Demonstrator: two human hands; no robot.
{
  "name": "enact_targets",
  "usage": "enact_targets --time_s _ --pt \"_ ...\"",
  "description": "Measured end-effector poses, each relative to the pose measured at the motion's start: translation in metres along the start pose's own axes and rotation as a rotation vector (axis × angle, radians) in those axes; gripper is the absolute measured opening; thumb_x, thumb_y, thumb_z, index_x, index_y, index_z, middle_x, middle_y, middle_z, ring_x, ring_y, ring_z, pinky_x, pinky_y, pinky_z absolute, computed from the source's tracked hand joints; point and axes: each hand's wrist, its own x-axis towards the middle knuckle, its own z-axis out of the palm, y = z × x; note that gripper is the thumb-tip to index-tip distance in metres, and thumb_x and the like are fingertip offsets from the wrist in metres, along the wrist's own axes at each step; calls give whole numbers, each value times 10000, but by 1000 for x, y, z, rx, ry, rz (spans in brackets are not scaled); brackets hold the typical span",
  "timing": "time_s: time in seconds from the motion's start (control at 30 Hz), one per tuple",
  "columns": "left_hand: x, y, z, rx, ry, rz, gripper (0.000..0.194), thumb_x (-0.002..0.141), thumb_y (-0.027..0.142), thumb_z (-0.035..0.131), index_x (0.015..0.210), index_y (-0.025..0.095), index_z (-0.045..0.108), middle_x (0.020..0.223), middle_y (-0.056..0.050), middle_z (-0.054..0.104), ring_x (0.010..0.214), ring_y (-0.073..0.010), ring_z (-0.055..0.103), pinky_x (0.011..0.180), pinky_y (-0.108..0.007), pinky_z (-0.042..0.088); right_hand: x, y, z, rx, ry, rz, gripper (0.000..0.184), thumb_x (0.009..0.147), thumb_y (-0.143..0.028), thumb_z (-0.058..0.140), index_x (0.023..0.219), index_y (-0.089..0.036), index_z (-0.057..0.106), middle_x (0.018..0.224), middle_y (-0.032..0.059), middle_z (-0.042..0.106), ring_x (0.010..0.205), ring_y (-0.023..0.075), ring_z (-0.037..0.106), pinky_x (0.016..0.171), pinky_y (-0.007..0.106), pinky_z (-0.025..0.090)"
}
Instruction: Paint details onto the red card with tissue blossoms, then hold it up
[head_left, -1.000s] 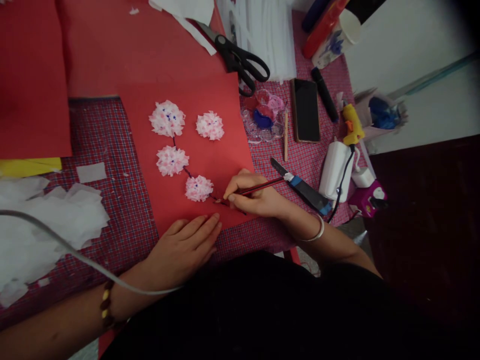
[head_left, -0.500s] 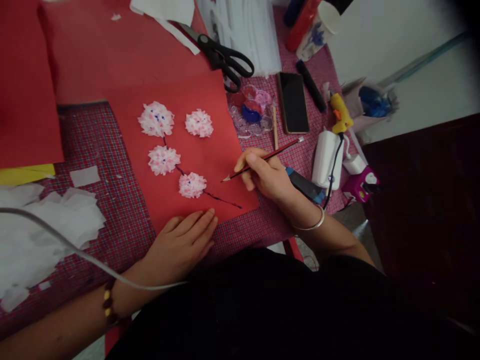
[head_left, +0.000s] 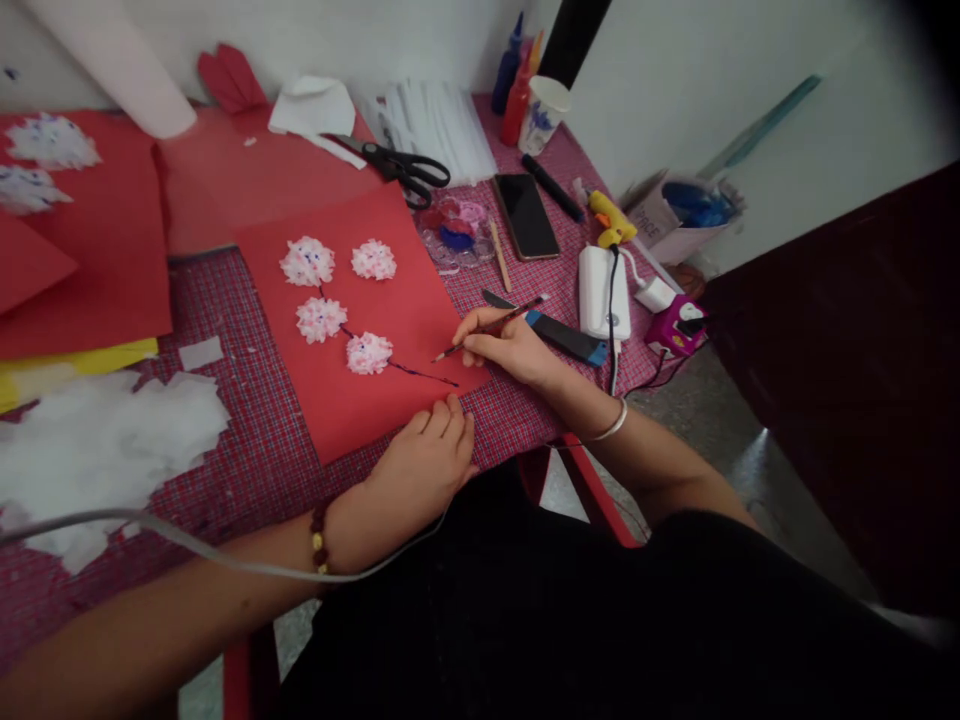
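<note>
A red paper sheet [head_left: 405, 300] lies on the checked tablecloth [head_left: 240, 420]. Several pink-and-white tissue flowers [head_left: 321, 318] are stuck on it, joined by a dark drawn line. My right hand [head_left: 504, 348] pinches a thin red brush [head_left: 491, 327] with its tip just above the sheet's right edge, near the end of the line. My left hand [head_left: 424, 465] rests on the tablecloth at the sheet's near corner, fingers together and curled down onto the cloth, holding nothing.
Black scissors [head_left: 401, 167], a paint palette [head_left: 454, 230], a phone [head_left: 526, 214], a yellow glue gun [head_left: 609, 220], a white power bank [head_left: 600, 290] and a utility knife [head_left: 559, 335] lie to the right. White tissue scraps [head_left: 90, 450] sit left. More red sheets [head_left: 82, 270] lie behind.
My right hand lifted the brush off the drawn line and drew it back to the sheet's right edge. My left hand slid right along the sheet's near edge. The view pulled back.
</note>
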Motion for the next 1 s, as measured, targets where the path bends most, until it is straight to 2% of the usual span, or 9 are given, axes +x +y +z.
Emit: enact_targets --time_s 0.13,0.23,0.37,0.5,0.6,0.7,0.77,0.9,1.0 --pt "0 4 7 65 56 31 563 937 412 570 1287 -26 520 1265 -331 533 1122 -371 572 874 -411 486 0 5 4 4 32 -61 131 857 -247 560 804 -132 594 553 -47 573 486 63 489 486 190 373" --pt "-1 2 7 80 65 43 542 940 404 559 1277 -20 535 1259 -335 538 1115 -368 583 865 -406 505 0 8 6 -35 3 -105 78 823 -204 574 802 -130 582 582 -46 576 516 65 512 513 192 393" --pt "-1 3 8 98 68 29 506 941 378 557 1265 -11 551 1258 -330 545 1120 -369 587 861 -422 520 -1 6 5 -21 -19 -92 69 779 -163 572 839 -129 580 627 -33 603 567 80 556 548 201 435" --pt "-3 5 11 122 78 25 512 944 386 550 1278 -2 543 1267 -316 547 1126 -361 587 844 -424 532 7 -10 4 -85 -63 -79 51 788 -164 559 825 -132 572 608 -33 596 560 81 541 547 199 425" --pt "-4 5 14 143 96 33 509 944 387 549 1274 0 547 1269 -318 545 1139 -361 582 849 -427 534 22 -28 4 -169 -111 -160 18 796 -148 549 791 -136 561 583 -41 565 553 76 508 535 192 395" --pt "-4 4 15 142 104 38 513 942 393 552 1267 -4 550 1259 -330 545 1122 -366 590 850 -432 535 40 -39 3 -206 -116 -221 60 783 -100 528 745 -142 548 550 -54 524 522 65 458 504 184 356" --pt "-4 3 15 130 97 44 518 941 387 553 1269 -15 546 1253 -341 541 1110 -371 595 851 -429 533 49 -36 2 -178 -118 -206 85 769 -81 515 720 -146 540 518 -63 497 485 60 428 473 181 329" --pt "-3 4 15 123 88 49 527 949 376 530 1284 -31 524 1258 -346 533 1141 -382 572 878 -428 516 54 -14 5 -37 -171 -111 85 767 -118 516 692 -154 530 460 -82 455 419 56 378 421 183 281" --pt "-5 7 19 118 110 48 547 938 408 535 1268 -28 534 1251 -344 538 1121 -386 580 886 -434 504 51 -3 10 13 -116 -96 79 783 -175 548 708 -154 545 463 -89 458 411 52 372 418 181 270"
